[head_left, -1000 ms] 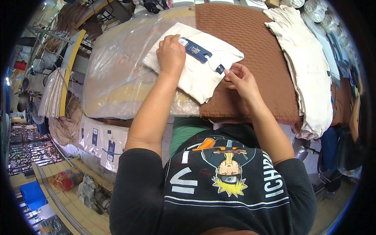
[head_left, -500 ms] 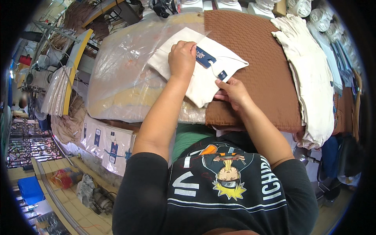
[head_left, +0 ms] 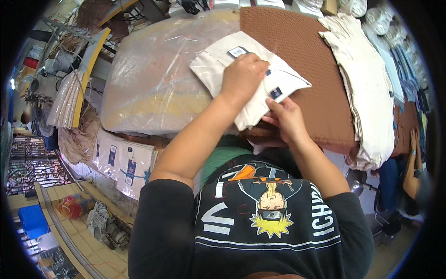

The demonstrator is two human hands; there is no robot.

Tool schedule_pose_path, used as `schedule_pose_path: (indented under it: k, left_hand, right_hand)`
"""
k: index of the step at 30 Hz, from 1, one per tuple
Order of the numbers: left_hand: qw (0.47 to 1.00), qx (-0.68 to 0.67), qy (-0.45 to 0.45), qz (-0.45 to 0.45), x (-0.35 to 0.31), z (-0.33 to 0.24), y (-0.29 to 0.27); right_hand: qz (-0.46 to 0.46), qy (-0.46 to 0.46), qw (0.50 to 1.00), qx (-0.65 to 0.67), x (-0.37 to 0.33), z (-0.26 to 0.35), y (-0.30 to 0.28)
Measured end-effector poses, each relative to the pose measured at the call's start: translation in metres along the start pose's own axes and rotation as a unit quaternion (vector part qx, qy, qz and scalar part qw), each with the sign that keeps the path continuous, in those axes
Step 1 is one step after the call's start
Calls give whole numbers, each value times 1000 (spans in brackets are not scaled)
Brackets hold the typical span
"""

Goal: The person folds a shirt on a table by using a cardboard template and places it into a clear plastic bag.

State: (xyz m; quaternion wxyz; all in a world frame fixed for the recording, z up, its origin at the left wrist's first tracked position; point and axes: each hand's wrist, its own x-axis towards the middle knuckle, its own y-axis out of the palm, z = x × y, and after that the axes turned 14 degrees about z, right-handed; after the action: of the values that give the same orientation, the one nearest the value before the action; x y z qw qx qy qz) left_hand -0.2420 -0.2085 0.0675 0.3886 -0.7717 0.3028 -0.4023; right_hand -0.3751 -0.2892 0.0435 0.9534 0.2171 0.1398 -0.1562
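Head view | Upper centre: a folded cream cloth garment [head_left: 289, 76] spans clear plastic sheeting [head_left: 153, 79] and brown textured fabric [head_left: 325, 104] | Left hand [head_left: 244, 76]: curled over a navy-bordered card tag [head_left: 238, 51], its grip hidden | Right hand [head_left: 290, 116]: grip closed, garment edge pinched beside a small navy label [head_left: 276, 93] | Best judged: light pressure, folds flat

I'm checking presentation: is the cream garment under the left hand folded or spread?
Folded: the cream garment forms a compact, flat packet with fairly straight edges.

Head-worn fisheye; looks down, near, over left hand [head_left: 245, 76] and right hand [head_left: 289, 116]
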Motion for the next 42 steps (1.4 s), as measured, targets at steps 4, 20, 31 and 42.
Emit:
schedule_pose_path:
  k: [4, 20, 31, 42]
  left_hand:
    - [996, -47, 64, 32, -24, -66, 14]
    - [993, -67, 91, 39, -32, -58, 14]
    - [990, -95, 100, 32, -19, -47, -1]
    - [990, -85, 111, 21, -27, -52, 1]
  right_hand:
    - [-58, 2, 998, 7, -75, -13, -27]
    - [-40, -104, 990, 89, -5, -18, 3]
    - [-78, -138, 985, 67, 66, -19, 21]
    - [2, -102, 963, 250, 61, 4, 23]
